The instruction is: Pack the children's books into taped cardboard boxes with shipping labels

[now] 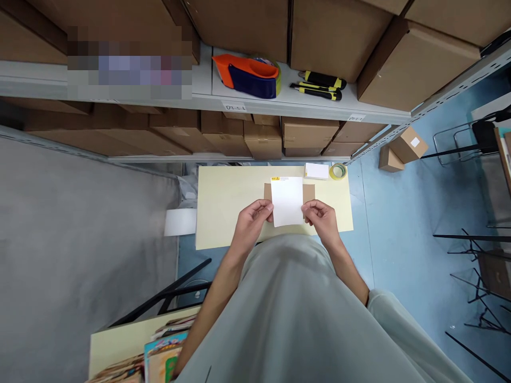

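A white label sheet (287,205) with a small yellow print at its top left is held up in front of me. My left hand (253,218) pinches its left edge between thumb and fingers. At the opposite edge, the thumb and fingers of my right hand (322,217) are closed on the same sheet. Behind the sheet a flat brown cardboard piece (308,191) lies on the pale yellow table (227,202); its middle is hidden. Near the table's far right corner are a stack of white labels (316,171) and a roll of tape (338,171).
Above the table runs a shelf (203,80) with cardboard boxes (339,37), an orange and blue tape dispenser (251,77) and several yellow-black box cutters (322,86). Picture books (163,356) lie at lower left. Boxes (408,145) stand on the floor at right.
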`<state>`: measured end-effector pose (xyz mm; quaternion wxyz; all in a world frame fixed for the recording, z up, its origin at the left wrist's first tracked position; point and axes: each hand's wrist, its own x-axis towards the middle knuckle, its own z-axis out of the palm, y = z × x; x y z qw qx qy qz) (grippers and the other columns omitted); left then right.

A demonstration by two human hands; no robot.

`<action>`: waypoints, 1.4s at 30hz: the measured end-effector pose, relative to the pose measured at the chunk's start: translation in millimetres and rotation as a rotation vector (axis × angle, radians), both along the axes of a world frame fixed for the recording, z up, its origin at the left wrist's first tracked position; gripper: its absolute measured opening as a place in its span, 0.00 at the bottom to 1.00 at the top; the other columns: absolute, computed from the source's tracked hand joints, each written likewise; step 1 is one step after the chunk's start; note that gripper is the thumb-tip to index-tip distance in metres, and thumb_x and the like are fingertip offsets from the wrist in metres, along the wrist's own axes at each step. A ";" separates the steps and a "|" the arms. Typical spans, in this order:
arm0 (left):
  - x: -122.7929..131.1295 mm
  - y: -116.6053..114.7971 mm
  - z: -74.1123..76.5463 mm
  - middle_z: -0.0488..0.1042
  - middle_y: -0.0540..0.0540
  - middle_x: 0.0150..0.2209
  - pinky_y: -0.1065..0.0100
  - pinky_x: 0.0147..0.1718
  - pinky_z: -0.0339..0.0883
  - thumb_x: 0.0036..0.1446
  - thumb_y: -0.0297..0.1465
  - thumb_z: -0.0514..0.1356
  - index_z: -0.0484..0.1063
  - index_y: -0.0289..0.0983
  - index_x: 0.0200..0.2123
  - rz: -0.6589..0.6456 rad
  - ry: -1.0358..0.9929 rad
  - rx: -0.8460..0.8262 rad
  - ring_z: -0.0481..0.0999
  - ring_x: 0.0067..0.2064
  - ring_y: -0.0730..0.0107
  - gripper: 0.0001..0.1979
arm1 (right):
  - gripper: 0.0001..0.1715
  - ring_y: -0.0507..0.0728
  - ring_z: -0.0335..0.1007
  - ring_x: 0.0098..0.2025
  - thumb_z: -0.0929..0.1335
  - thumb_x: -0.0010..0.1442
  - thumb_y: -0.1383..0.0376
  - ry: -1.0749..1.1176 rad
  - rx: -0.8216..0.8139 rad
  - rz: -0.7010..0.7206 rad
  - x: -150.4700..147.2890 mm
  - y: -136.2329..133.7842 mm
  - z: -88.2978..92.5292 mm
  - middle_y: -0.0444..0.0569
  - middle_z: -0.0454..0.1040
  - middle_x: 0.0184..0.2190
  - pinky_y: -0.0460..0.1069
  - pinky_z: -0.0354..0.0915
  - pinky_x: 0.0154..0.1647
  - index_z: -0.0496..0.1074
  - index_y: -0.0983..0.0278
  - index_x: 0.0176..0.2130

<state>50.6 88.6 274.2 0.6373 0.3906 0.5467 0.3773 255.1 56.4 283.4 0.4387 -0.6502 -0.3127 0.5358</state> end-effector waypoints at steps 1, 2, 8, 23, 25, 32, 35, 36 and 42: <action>-0.2 0.1 0.6 0.72 0.49 0.27 0.63 0.38 0.68 0.58 0.46 0.70 0.79 0.41 0.34 -0.002 0.002 0.003 0.71 0.33 0.64 0.15 | 0.16 0.52 0.64 0.24 0.76 0.53 0.50 0.003 0.002 0.002 0.1 0.1 0.2 0.40 0.68 0.19 0.48 0.63 0.25 0.77 0.60 0.31; -0.3 0.2 1.2 0.72 0.49 0.27 0.63 0.38 0.68 0.58 0.46 0.70 0.79 0.41 0.34 -0.004 0.004 0.005 0.71 0.33 0.64 0.15 | 0.17 0.52 0.64 0.24 0.76 0.53 0.50 0.006 0.004 0.001 0.3 0.1 0.4 0.40 0.68 0.19 0.48 0.63 0.25 0.77 0.60 0.31; 0.8 -0.3 2.7 0.71 0.49 0.26 0.63 0.37 0.67 0.59 0.46 0.69 0.79 0.41 0.34 -0.004 0.000 0.021 0.71 0.32 0.65 0.14 | 0.18 0.52 0.63 0.24 0.77 0.53 0.49 0.005 0.005 0.003 1.6 -1.9 0.1 0.40 0.69 0.20 0.48 0.62 0.25 0.77 0.60 0.32; 6.1 -1.5 9.9 0.73 0.50 0.28 0.65 0.37 0.69 0.58 0.42 0.71 0.78 0.39 0.36 -0.009 0.028 0.065 0.72 0.32 0.68 0.13 | 0.17 0.51 0.64 0.24 0.77 0.54 0.50 0.004 0.043 -0.010 5.3 -8.1 8.2 0.40 0.69 0.22 0.47 0.63 0.27 0.76 0.60 0.30; 7.8 -2.0 8.0 0.73 0.50 0.28 0.66 0.37 0.69 0.58 0.42 0.70 0.79 0.39 0.36 0.014 0.045 0.081 0.72 0.32 0.68 0.12 | 0.17 0.51 0.64 0.25 0.76 0.55 0.50 -0.008 0.064 -0.005 4.5 -9.7 9.8 0.41 0.70 0.24 0.47 0.63 0.27 0.76 0.60 0.30; 9.2 -5.1 2.4 0.75 0.50 0.31 0.66 0.37 0.70 0.57 0.39 0.69 0.80 0.39 0.38 0.152 0.100 0.093 0.72 0.32 0.70 0.10 | 0.14 0.49 0.65 0.25 0.75 0.58 0.54 -0.014 0.146 -0.001 5.4 -14.4 11.4 0.42 0.72 0.29 0.47 0.65 0.27 0.75 0.61 0.31; 8.3 -6.9 1.6 0.75 0.50 0.31 0.66 0.37 0.72 0.58 0.38 0.68 0.80 0.39 0.38 0.151 0.096 0.095 0.73 0.31 0.71 0.10 | 0.13 0.49 0.65 0.25 0.74 0.61 0.55 -0.069 0.215 0.027 6.5 -18.1 11.3 0.42 0.73 0.29 0.47 0.66 0.27 0.75 0.61 0.32; 8.4 -7.6 1.3 0.75 0.50 0.31 0.66 0.38 0.73 0.58 0.39 0.68 0.81 0.38 0.38 0.145 0.087 0.096 0.73 0.31 0.71 0.10 | 0.13 0.49 0.66 0.25 0.74 0.63 0.56 -0.119 0.257 0.037 6.6 -19.9 11.5 0.43 0.73 0.30 0.47 0.66 0.27 0.75 0.61 0.32; 13.9 -12.9 -2.4 0.84 0.41 0.47 0.57 0.51 0.79 0.56 0.44 0.72 0.82 0.38 0.51 0.016 -0.007 0.111 0.83 0.44 0.60 0.23 | 0.05 0.52 0.74 0.32 0.70 0.73 0.65 -0.813 0.717 0.224 10.8 -30.6 5.2 0.47 0.78 0.34 0.48 0.70 0.33 0.78 0.58 0.41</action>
